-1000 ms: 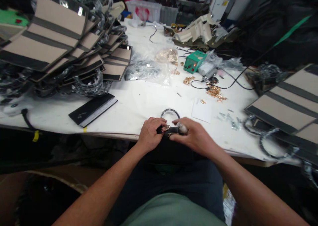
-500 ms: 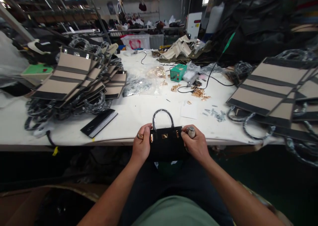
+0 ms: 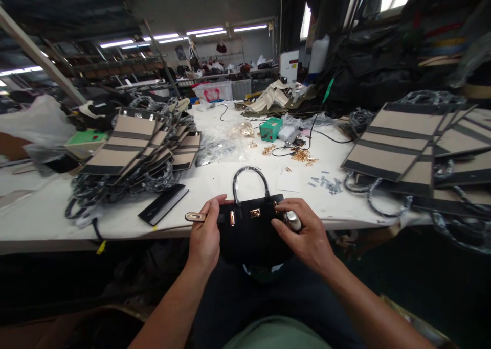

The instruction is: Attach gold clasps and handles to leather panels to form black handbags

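Note:
A small black handbag [image 3: 251, 236] with gold fittings is at the table's front edge, its wrapped handle [image 3: 251, 171] standing up. At the bag's left side, my left hand [image 3: 206, 234] pinches a dark strap that ends in a gold metal plate [image 3: 195, 216]. My right hand [image 3: 303, 231] is closed round a tool with a rounded silver end [image 3: 293, 221], its fingertips touching the bag's right upper corner. The rest of the tool is hidden by the palm.
Stacked beige-and-black bag panels [image 3: 130, 139] lie at left, more panels [image 3: 391, 144] at right. A green box [image 3: 270, 129], gold fittings [image 3: 303, 156] and metal strips [image 3: 330, 185] are on the white table [image 3: 207, 185]. A black flat piece [image 3: 163, 204] lies left.
My left hand has moved left, drawing the gold-ended strap outward from the bag. My right thumb has shifted onto the bag's front. The camera view has tilted up.

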{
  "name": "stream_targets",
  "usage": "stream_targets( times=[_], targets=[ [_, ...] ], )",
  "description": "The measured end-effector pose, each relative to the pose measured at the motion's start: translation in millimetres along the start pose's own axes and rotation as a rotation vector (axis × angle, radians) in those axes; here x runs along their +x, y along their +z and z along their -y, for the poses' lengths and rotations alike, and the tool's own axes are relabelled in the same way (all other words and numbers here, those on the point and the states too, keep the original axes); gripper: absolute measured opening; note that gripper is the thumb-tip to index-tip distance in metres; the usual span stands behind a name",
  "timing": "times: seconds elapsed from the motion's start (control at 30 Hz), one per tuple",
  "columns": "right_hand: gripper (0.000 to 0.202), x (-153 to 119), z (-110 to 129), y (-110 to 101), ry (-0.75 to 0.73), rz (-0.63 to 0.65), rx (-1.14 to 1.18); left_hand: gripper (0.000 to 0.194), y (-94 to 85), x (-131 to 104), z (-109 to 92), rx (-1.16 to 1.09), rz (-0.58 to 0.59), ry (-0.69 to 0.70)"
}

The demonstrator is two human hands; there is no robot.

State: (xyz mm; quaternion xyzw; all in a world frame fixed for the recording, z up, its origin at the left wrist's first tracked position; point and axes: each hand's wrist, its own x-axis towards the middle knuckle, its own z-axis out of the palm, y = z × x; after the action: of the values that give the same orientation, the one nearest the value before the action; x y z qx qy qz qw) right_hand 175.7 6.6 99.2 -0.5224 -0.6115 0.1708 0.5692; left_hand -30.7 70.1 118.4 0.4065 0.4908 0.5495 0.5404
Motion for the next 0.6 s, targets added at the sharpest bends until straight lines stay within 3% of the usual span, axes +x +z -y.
stream_targets(
  times=[0.17,0.33,0.47,0.6],
  targets=[
    [0.039,0,30,9,-0.102,-0.051,-0.044,0.040,-11.0,-13,-45,-0.165,-0.107,0.097],
    [0.036,-10,48,23,-0.182,-0.017,0.026,0.031,-30.5,-19,-76,-0.236,-0.259,0.179],
    [0.034,-17,61,37,-0.221,0.123,0.056,0.032,-33.9,-32,-91,-0.258,-0.279,0.194],
    [0.056,-13,81,59,-0.156,0.215,0.171,0.036,-23.6,-62,-102,-0.276,-0.229,0.263]
  ],
)
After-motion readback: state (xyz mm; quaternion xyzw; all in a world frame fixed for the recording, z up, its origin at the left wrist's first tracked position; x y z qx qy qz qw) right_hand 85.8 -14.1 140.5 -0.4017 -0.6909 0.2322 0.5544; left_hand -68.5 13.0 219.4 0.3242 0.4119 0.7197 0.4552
